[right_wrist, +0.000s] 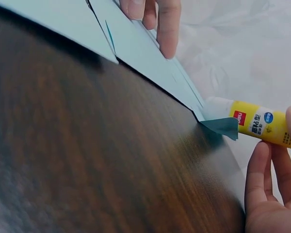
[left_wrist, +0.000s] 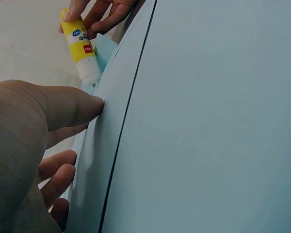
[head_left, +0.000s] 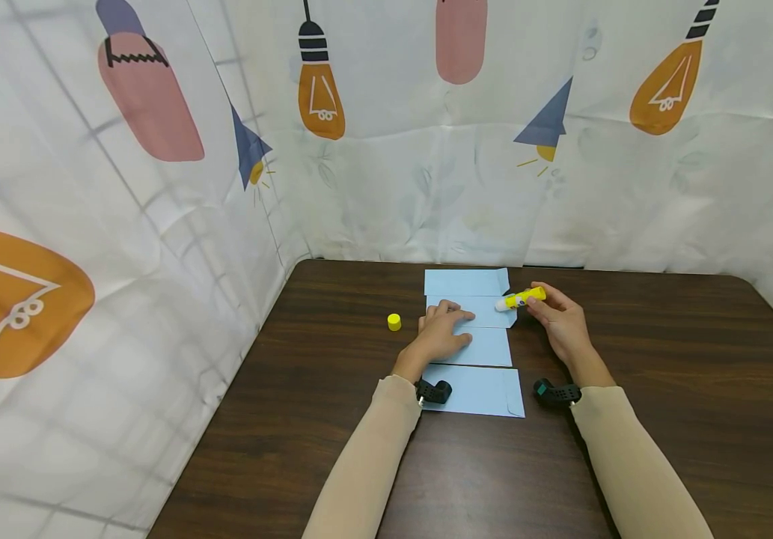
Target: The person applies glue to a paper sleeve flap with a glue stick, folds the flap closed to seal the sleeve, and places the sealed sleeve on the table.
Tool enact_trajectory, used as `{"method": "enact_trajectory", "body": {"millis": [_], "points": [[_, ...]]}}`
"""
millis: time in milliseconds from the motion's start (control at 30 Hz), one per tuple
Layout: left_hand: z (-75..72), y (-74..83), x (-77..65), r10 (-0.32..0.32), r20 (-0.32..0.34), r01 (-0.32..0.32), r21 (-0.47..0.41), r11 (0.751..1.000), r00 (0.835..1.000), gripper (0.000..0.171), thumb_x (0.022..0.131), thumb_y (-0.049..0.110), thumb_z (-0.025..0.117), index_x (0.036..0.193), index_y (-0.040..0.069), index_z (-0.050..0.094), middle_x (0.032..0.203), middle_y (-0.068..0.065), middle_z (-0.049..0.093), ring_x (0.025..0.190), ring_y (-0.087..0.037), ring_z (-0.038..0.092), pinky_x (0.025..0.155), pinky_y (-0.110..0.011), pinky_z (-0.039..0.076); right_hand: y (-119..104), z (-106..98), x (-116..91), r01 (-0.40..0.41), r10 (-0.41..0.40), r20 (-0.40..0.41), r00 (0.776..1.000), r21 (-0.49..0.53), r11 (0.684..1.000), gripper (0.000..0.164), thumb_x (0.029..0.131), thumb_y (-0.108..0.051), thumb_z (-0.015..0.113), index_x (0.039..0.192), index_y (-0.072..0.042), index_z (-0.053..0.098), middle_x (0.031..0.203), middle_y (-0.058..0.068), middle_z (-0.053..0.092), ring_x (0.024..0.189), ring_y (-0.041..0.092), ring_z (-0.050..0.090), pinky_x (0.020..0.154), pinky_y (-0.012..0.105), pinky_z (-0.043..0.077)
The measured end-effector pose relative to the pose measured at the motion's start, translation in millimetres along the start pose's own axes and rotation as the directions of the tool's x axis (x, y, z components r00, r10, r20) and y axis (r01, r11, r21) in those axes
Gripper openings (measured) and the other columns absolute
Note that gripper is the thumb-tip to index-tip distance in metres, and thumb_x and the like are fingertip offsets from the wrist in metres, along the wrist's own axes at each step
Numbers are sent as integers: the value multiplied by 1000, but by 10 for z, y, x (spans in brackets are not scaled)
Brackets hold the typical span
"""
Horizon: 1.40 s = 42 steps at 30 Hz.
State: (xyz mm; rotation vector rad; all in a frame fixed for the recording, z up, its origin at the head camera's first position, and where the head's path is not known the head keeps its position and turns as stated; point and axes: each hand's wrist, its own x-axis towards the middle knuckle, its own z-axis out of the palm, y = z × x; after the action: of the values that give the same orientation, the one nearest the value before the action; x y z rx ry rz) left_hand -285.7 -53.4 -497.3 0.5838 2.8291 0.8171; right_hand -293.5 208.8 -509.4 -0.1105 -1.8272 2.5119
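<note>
The left hand [head_left: 441,333] presses flat on the folded light-blue paper sheet [head_left: 487,348]; the right hand [head_left: 561,318] pinches a yellow plastic glue stick [head_left: 519,300] at the sheet's edge.

Glue stick [right_wrist: 262,127] rear end cut by right wrist view's edge; label print too small; paper [head_left: 477,340] partly under left hand [head_left: 441,335].

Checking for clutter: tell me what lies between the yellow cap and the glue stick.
In the head view, the left hand pressing the blue paper lies between the yellow cap and the glue stick.
</note>
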Motion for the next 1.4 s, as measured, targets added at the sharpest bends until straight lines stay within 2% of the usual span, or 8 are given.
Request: {"method": "enact_trajectory", "body": {"millis": [200,467,933,1133,1400], "points": [[2,1,4,0,1,0,1,1000,1000,43,101,32,63,144,30,59,156,-2,41,136,-25,36,108,-46,31,9,-9,-2,-3,3,1,1000,22,1000,63,92,-10,75,150,-4,50,127,-5,63,103,4,66,88,15,55],[2,0,5,-1,-1,1,2,1000,1000,43,101,32,63,144,30,60,156,-2,41,136,-24,36,107,-45,31,-5,1,-2,-31,30,-25,999,-19,999,68,91,-20,77,151,-4,49,136,-1,54,105,7,61,88,15,55],[9,-4,-3,10,-5,-10,0,1000,1000,43,101,32,63,144,30,60,155,-2,42,134,-24,37,104,-44,31,-18,3,-22,-12,12,13,1000,-52,999,64,94,-22,75,149,-1,50,133,-1,56,106,8,57,86,13,54],[12,-15,1,11,-11,-11,-1,1000,1000,43,101,31,63,143,30,60,154,-2,42,134,-24,37,104,-44,31,-3,-2,-13,-5,5,7,1000,-69,998,62,94,-20,75,148,-3,52,136,1,56,105,6,61,87,14,55],[18,-21,8,13,-9,-13,4,1000,1000,43,101,32,63,144,30,60,154,-2,42,134,-24,36,106,-46,32,-6,-1,-13,-12,12,6,1000,-21,1000,65,92,-16,76,150,-4,50,133,-2,59,105,4,64,89,15,55]]}}
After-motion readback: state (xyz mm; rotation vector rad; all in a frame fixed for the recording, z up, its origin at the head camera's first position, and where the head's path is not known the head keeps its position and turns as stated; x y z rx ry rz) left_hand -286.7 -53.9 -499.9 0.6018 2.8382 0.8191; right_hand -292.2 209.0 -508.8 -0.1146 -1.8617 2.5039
